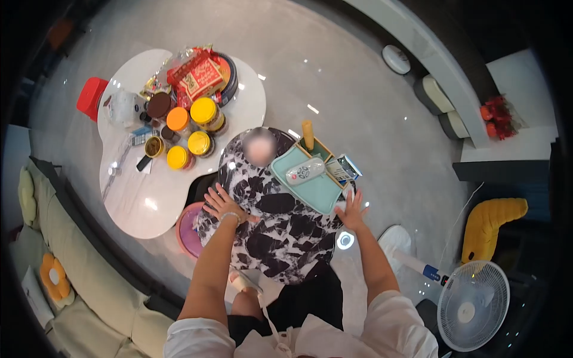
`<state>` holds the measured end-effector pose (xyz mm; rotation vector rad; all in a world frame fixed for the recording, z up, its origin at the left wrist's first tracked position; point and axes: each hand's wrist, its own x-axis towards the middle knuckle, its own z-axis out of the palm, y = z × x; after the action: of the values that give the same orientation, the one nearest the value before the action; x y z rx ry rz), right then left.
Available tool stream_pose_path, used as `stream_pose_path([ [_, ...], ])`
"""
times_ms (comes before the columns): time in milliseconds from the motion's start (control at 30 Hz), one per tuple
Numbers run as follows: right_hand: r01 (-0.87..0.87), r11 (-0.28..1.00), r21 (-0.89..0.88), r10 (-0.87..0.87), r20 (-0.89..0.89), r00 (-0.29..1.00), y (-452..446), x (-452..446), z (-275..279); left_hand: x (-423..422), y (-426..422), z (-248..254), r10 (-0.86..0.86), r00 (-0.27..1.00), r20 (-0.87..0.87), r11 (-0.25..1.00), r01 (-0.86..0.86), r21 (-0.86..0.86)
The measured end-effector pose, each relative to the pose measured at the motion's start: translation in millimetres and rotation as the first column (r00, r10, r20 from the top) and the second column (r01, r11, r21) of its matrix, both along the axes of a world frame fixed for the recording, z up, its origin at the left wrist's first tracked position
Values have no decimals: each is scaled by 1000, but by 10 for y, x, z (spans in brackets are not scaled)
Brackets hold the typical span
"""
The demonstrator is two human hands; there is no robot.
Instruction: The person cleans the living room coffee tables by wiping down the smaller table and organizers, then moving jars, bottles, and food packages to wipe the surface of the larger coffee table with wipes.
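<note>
My left hand (224,204) lies at the left edge of a round black-and-white marbled table (274,204), fingers spread, with nothing in it. On the other side, my right hand (353,211) has its fingers apart by the table's right edge, close to the corner of a teal tray (325,200). A white remote control (305,171) rests on the tray. Behind it is a wooden-sided organizer (323,150) with a tan upright object (307,135) and a small printed pack (343,169). A blurred round patch (259,147) at the table's far side cannot be made out.
A white marble table (134,206) at left carries yellow-lidded jars (201,143), a red snack package (196,76) and a plastic bag (123,108). A pink basin (190,230) sits below. A standing fan (473,306) is at right, a beige sofa (89,268) at left.
</note>
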<state>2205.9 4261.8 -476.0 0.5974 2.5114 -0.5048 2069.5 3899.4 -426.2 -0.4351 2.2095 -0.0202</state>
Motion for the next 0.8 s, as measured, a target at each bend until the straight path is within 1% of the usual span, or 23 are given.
stream_pose_path([
  [67,-82,995,-60,80,-31,996,254,-236,-102,-11,3,-20,11,998,-57,999,-9,38],
  [100,-112,991,-70,111,-19,994,358,-359,-113,1,-6,-26,37,995,-89,998,-31,63],
  [133,-235,968,-93,237,14,971,474,-517,-131,15,-22,-34,59,989,-135,994,-45,100],
  [167,-362,925,-114,368,37,929,612,-769,-183,12,-3,-52,73,991,-113,995,-64,79],
  [200,-408,904,-126,415,41,909,712,-1120,-228,-17,29,-42,89,992,-84,995,-85,53],
  [233,-432,859,-275,455,23,890,706,-1435,-194,-27,41,-43,108,990,-87,993,-103,59],
  [267,-430,798,-422,478,8,878,637,-1680,-141,-7,44,-91,123,984,-128,991,-115,63],
  [300,-432,713,-552,534,29,845,502,-1993,-82,-17,49,-113,127,983,-132,991,-121,56],
  [333,-440,691,-574,561,42,827,353,-2225,-82,-1,56,-130,136,981,-138,990,-130,50],
  [400,-559,448,-698,806,44,590,80,-2628,-146,-7,58,-104,145,979,-144,989,-137,62],
  [433,-564,418,-712,825,37,565,5,-2766,-262,3,59,-97,142,976,-166,988,-132,75],
  [500,-389,294,-873,854,57,517,-183,-3007,-404,5,54,-80,131,972,-195,990,-117,81],
  [533,-390,277,-878,864,51,501,-255,-3118,-409,-8,43,-89,148,970,-192,988,-137,70],
  [600,-355,191,-915,889,7,458,-332,-3268,-366,9,47,-90,132,969,-207,990,-118,80],
  [633,-346,187,-919,897,16,442,-330,-3299,-459,30,48,-98,150,969,-194,987,-137,81],
  [700,-175,362,-916,899,292,327,-329,-3385,-638,35,32,-102,156,956,-247,985,-132,110],
  [733,-181,359,-916,905,294,308,-436,-3449,-422,23,27,-92,176,953,-245,982,-152,111],
  [800,-129,563,-816,706,394,589,-646,-3522,4,-3,21,-47,172,959,-223,981,-145,132],
])
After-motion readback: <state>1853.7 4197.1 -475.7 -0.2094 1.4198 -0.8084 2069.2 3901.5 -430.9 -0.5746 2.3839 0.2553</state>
